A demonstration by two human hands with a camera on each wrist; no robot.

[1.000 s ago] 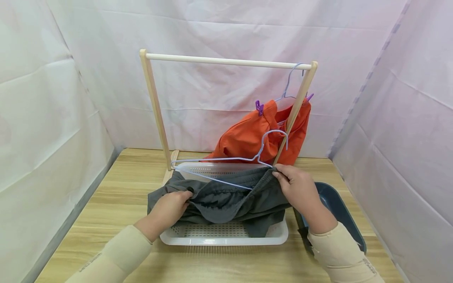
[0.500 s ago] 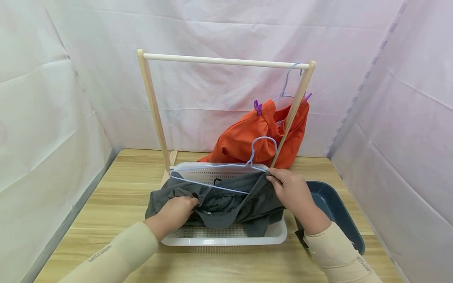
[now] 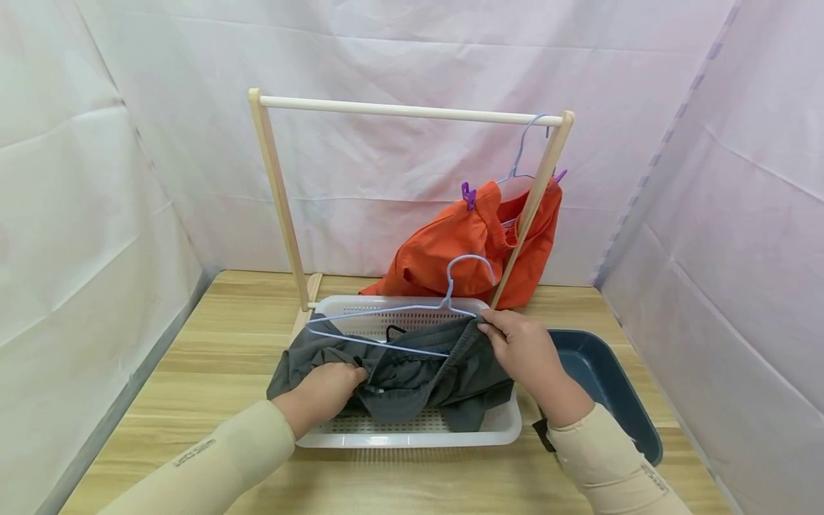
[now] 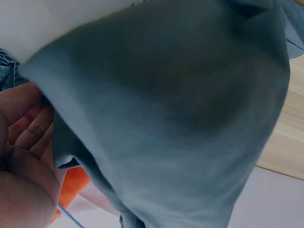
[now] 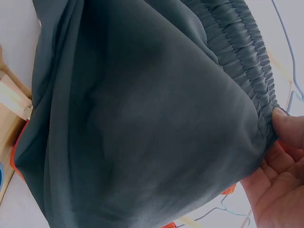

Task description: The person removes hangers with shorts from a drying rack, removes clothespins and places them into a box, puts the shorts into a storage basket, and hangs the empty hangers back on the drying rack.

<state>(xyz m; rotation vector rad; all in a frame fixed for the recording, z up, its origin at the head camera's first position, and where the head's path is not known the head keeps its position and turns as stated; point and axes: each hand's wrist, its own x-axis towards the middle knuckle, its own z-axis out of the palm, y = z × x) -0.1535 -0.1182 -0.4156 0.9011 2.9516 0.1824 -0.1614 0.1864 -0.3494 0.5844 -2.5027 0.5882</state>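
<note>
Dark grey shorts (image 3: 402, 393) with a gathered elastic waistband (image 5: 240, 52) are spread over the white basket. My left hand (image 3: 331, 390) pinches the front of the waistband; in the left wrist view its fingers (image 4: 35, 135) go behind the cloth. At the other end, my right hand (image 3: 524, 350) pinches the waistband corner between thumb and fingers, right at one end of a light blue wire hanger (image 3: 445, 303). The hanger's right part sits inside the waist opening. Its left end sticks out above the cloth, and its hook points up.
A white perforated basket (image 3: 408, 439) lies under the shorts. Behind it stands a wooden rack (image 3: 412, 111), where orange shorts (image 3: 438, 250) hang on another hanger, held by purple clips (image 3: 468, 196). A dark blue tray (image 3: 608, 365) is at right, partly behind my right forearm.
The hanger and my right hand have moved left and slightly down, bringing the hanger lower over the waistband. My left hand has shifted a little right and down with the cloth.
</note>
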